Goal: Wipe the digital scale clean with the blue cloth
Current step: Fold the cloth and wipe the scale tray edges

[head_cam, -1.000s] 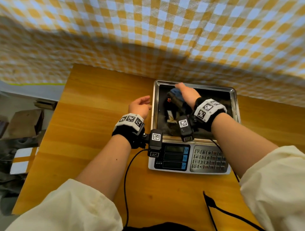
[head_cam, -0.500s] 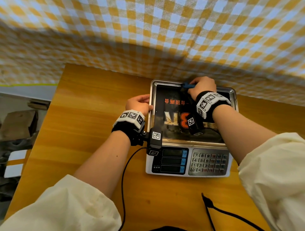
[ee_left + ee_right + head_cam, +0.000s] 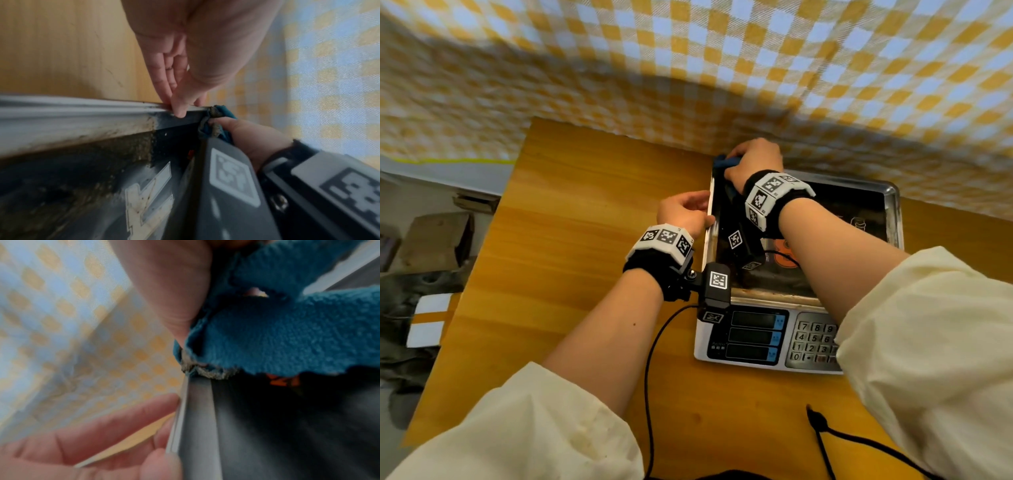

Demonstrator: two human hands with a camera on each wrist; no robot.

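Note:
The digital scale (image 3: 753,337) sits on the wooden table, its steel tray (image 3: 892,212) dark and grimy inside. My right hand (image 3: 748,157) grips the bunched blue cloth (image 3: 723,161) and presses it onto the tray's far left corner. In the right wrist view the cloth (image 3: 277,337) is soiled grey along its lower edge, where it meets the rim (image 3: 178,421). My left hand (image 3: 697,207) pinches the tray's left rim (image 3: 82,105), thumb (image 3: 180,112) on the inner side and fingers outside. In the left wrist view brown dirt covers the near part of the tray.
A yellow and white checked curtain (image 3: 722,68) hangs right behind the table's far edge. Black cables (image 3: 654,359) trail over the tabletop (image 3: 571,240) near me. Off the table's left edge, boxes (image 3: 431,240) and clutter lie on the floor.
My right hand has slid the cloth left along the tray's far edge into the far left corner. My left hand has kept its hold on the left rim.

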